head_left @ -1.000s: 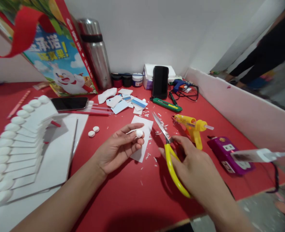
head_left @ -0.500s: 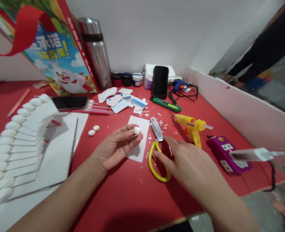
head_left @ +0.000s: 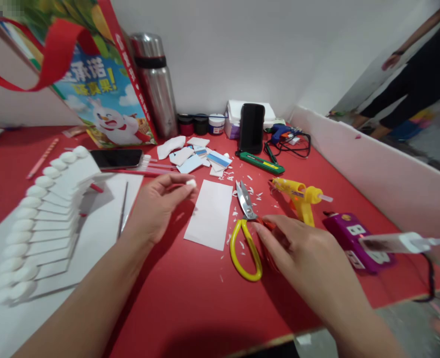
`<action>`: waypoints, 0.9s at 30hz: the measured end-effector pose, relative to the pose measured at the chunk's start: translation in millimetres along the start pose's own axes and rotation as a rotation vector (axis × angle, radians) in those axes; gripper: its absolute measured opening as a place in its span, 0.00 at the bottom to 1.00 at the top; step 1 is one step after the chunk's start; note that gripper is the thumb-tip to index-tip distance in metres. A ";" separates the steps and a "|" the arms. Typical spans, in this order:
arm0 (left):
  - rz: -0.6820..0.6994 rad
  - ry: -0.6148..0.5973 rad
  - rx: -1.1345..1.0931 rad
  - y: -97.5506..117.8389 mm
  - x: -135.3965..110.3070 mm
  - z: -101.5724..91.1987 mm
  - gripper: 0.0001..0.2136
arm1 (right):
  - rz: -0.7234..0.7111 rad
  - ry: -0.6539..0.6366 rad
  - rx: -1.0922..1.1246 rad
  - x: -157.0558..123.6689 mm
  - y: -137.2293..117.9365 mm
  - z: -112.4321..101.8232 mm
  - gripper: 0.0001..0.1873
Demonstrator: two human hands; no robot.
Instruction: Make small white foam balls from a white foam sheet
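Observation:
My left hand [head_left: 154, 206] pinches a small white piece [head_left: 191, 183] between thumb and fingertips, just left of a blank white card [head_left: 209, 214] on the red table. Right of the card lie scissors [head_left: 245, 205], blades slightly apart and pointing away, with one yellow handle and one red handle. My right hand [head_left: 298, 248] is closed around the red handle, which it largely covers. On the left, a curved row of white cards [head_left: 51, 223], each topped by a white rounded disc, stands on white board.
White scraps and card offcuts [head_left: 201, 156] lie behind the blank card. A green cutter [head_left: 261, 162], yellow glue gun [head_left: 300, 194] and purple power strip [head_left: 357, 243] are on the right. A steel flask [head_left: 155, 94] and gift bag [head_left: 108, 99] stand behind. Another person is at far right.
My left hand has moved left off the card with the white piece, now over where two white discs lay. My right hand's fingers have closed on the red handle; the scissors stay in place.

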State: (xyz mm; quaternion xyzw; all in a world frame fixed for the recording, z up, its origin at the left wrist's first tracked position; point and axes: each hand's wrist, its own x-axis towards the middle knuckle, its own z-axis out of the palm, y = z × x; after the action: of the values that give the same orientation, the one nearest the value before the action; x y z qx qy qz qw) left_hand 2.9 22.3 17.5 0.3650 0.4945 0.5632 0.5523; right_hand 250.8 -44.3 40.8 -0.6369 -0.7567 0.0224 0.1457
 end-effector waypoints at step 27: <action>0.630 0.544 0.436 7.9 13.0 -29.9 0.11 | -0.239 -0.216 -0.206 67.4 -63.7 12.0 0.10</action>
State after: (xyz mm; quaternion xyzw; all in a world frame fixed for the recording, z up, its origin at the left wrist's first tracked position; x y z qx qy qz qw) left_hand -29.4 31.3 16.0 0.4441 0.5933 0.6614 0.1153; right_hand 177.0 11.0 56.3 -0.5481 -0.8364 -0.0044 -0.0005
